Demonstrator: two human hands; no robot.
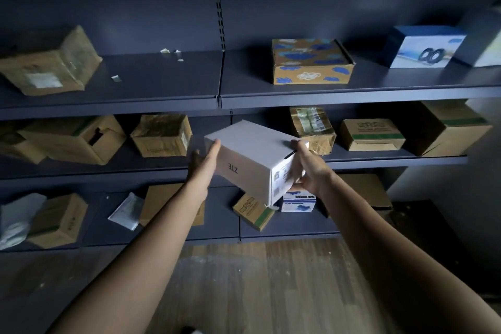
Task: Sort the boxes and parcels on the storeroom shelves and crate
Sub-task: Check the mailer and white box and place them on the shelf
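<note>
Both hands hold a white box (252, 149) marked ZTE in the air, tilted, in front of the middle shelf (379, 161) of the dark shelving. The left hand (206, 161) lies flat against the box's left side, fingers straight. The right hand (306, 171) grips the right end, thumb on top and fingers curled round the labelled face. Just behind the box, a taped brown parcel (311, 127) sits on that shelf. On the shelf above stands a blue-patterned carton (311, 62).
</note>
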